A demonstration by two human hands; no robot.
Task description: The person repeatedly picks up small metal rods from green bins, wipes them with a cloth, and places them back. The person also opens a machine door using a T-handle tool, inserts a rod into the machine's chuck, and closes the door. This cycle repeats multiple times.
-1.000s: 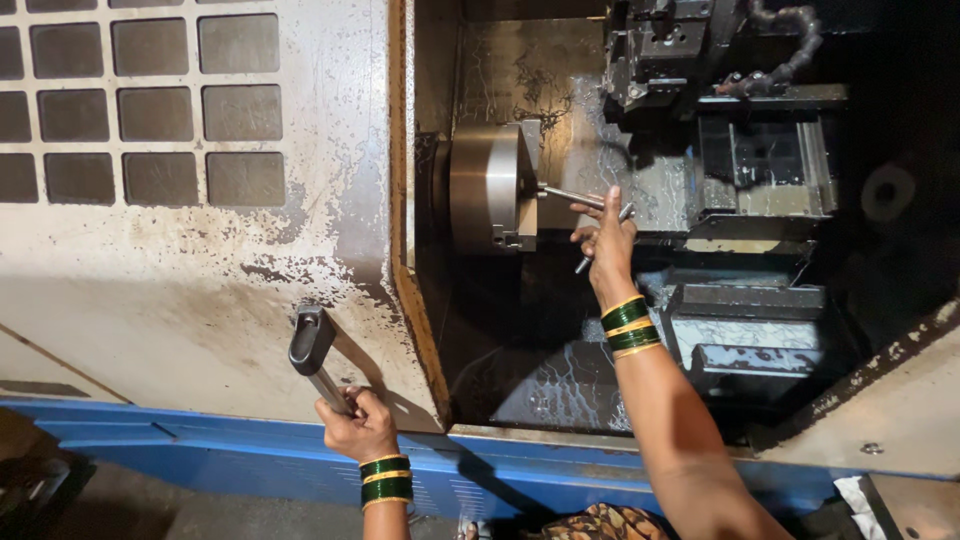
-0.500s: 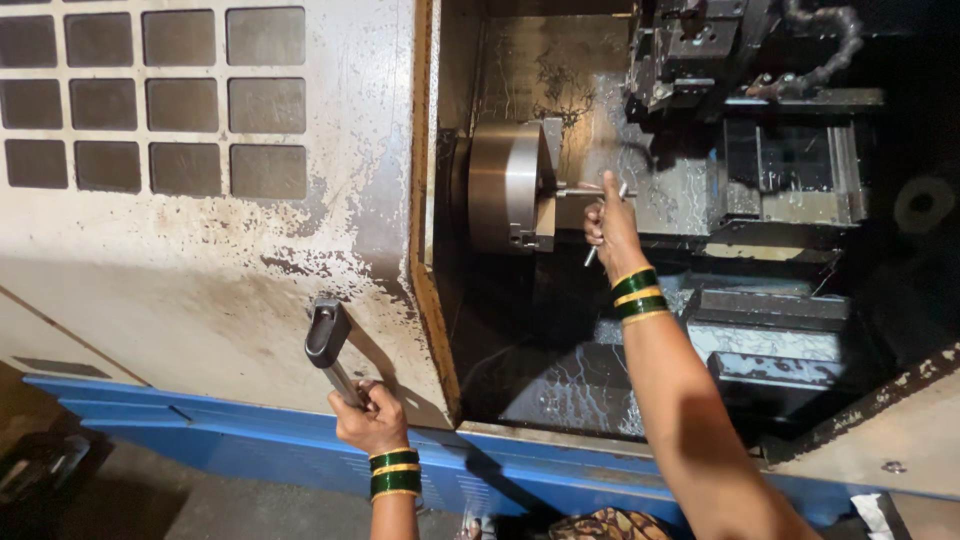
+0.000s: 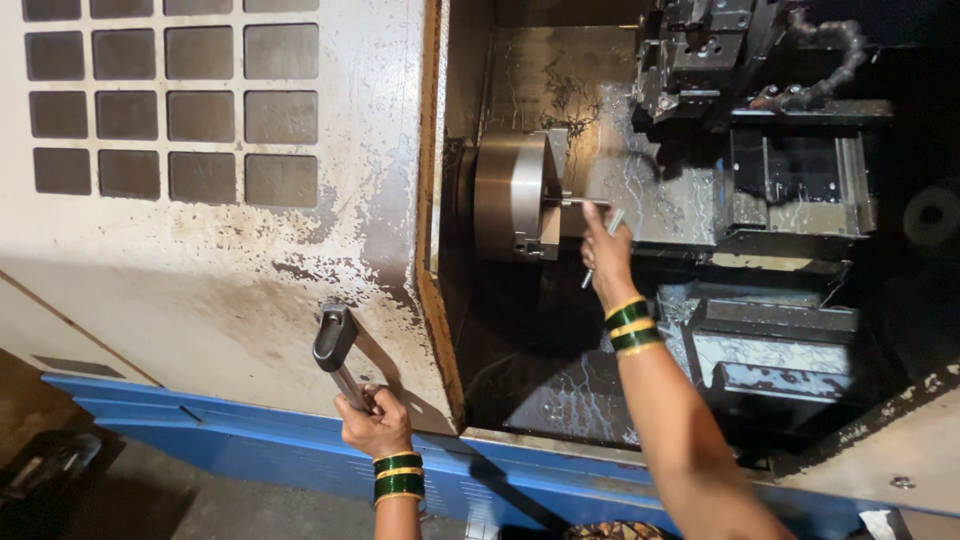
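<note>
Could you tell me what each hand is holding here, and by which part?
The left hand grips a hammer low on its handle. The right hand holds a thin metal rod around its middle, at the chuck.

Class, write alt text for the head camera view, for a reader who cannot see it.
Inside an open lathe, the person's right hand holds a thin metal rod at the chuck. Their left hand grips a hammer outside.

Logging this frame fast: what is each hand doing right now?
Left hand: closed around the handle of a hammer, head up.
Right hand: at the thin metal rod in the lathe chuck, holding a second rod.
</note>
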